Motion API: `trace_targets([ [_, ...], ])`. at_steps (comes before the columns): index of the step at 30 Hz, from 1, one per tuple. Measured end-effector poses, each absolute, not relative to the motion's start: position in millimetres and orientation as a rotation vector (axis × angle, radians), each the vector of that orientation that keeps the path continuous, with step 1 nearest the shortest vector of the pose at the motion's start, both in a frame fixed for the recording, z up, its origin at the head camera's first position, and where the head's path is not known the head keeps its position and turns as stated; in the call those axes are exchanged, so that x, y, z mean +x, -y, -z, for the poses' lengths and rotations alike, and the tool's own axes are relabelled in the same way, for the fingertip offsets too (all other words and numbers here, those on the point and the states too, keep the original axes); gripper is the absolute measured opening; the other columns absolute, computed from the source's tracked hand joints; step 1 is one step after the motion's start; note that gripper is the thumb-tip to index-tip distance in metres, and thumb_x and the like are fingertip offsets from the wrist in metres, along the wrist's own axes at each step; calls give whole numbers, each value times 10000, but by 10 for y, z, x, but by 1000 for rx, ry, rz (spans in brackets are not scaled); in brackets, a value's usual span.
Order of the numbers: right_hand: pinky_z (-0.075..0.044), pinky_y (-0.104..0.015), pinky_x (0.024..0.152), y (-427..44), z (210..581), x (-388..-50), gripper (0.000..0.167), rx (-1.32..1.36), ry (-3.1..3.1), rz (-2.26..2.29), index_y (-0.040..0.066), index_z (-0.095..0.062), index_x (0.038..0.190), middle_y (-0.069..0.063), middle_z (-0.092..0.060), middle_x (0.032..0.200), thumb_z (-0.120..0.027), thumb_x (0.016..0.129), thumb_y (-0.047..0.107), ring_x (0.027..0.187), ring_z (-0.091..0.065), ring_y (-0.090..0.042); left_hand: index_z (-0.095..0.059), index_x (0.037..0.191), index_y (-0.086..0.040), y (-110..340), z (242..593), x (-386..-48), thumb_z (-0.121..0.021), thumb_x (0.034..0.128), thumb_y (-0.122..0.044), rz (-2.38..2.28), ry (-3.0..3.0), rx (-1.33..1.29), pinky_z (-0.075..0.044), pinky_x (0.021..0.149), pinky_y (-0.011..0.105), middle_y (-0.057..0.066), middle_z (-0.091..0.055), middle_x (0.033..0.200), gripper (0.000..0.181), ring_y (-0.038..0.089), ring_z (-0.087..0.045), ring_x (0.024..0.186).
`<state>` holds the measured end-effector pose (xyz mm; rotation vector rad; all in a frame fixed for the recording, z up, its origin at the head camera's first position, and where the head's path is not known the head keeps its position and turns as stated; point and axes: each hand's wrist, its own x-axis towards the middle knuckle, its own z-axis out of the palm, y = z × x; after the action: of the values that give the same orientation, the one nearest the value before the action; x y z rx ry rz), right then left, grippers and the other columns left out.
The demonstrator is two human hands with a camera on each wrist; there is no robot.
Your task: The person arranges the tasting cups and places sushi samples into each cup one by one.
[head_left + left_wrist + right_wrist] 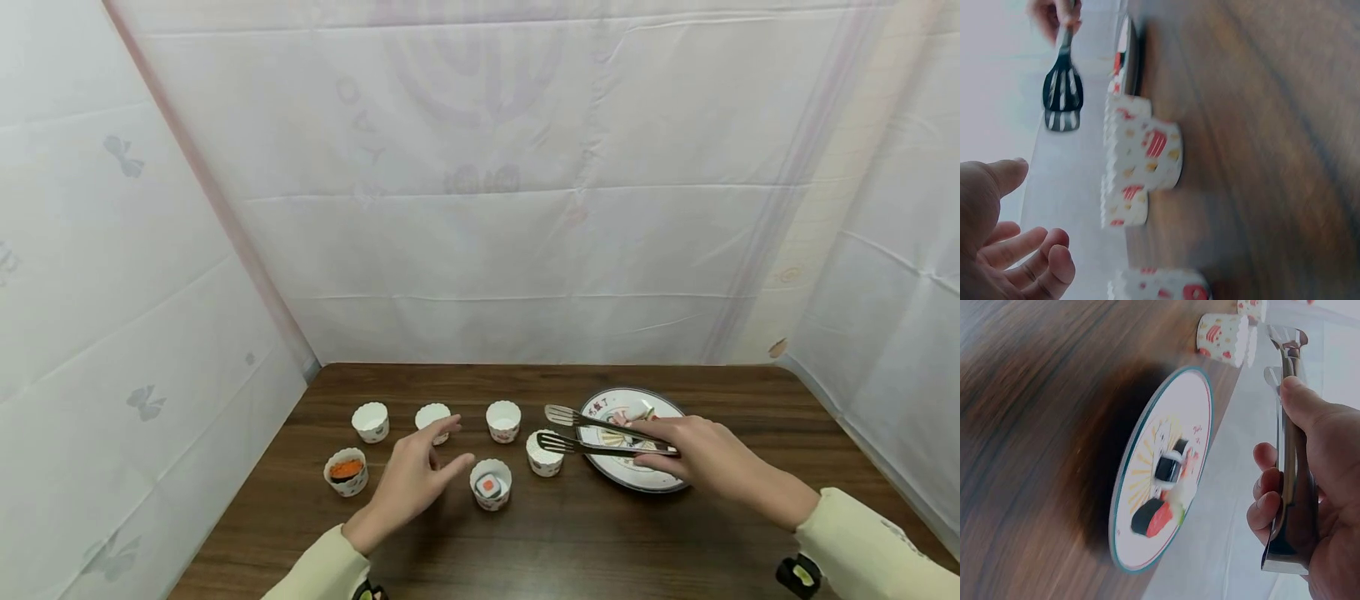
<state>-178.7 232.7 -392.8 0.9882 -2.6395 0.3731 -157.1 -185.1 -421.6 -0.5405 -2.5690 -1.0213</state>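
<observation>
My right hand (pixel 708 454) grips metal tongs (pixel 558 443) by their handle end, their slotted heads apart with nothing between them. The tongs reach leftward over the white plate (pixel 1194 390) toward a white paper cup (pixel 545 463). On the plate, in the right wrist view, lie several sushi pieces, among them a dark-wrapped one with a red top (pixel 1149 519) and a black-banded one (pixel 1167 469). My left hand (pixel 412 473) hovers with loosely bent fingers, holding nothing. Right of it stands a paper cup (pixel 491 497) containing a sushi roll (pixel 488 486) with an orange centre.
Left of my left hand, another paper cup (pixel 347 487) holds orange-topped sushi (pixel 346 470). Further cups stand along the back: a left one (pixel 372 431), a middle one (pixel 432 412) partly behind my left fingers, and one (pixel 503 431) farther right. White sheeting (pixel 480 250) surrounds the brown table (pixel 540 550).
</observation>
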Motion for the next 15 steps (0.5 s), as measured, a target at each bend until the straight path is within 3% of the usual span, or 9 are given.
trace_targets([
  [3, -502, -298, 571, -2413, 3936, -1788, 449, 947, 2652, -374, 197, -715, 1321, 6, -762, 1102, -773, 921, 392, 735, -602, 19, -629, 1384, -92, 1946, 4167, -1636, -829, 894, -227, 1006, 2561, -522, -443, 504, 220, 91, -737, 1185, 547, 29, -499, 525],
  [8, -539, -337, 587, -2561, 3972, -1769, 460, 861, 2665, -360, 151, -725, 1300, -34, -766, 1120, -782, 913, 393, 857, -728, -139, -634, 1362, -46, 2119, 4102, -1743, -829, 894, -197, 972, 2534, -500, -454, 480, 225, 125, -738, 1165, 529, 20, -533, 525],
  [15, -552, -398, 584, -2706, 4022, -1747, 503, 745, 2722, -343, 75, -733, 1240, -96, -768, 1046, -787, 894, 435, 818, -726, -218, -648, 1333, -33, 2410, 4066, -1885, -825, 895, -178, 805, 2483, -446, -444, 500, 232, 140, -749, 1131, 494, 60, -532, 540],
])
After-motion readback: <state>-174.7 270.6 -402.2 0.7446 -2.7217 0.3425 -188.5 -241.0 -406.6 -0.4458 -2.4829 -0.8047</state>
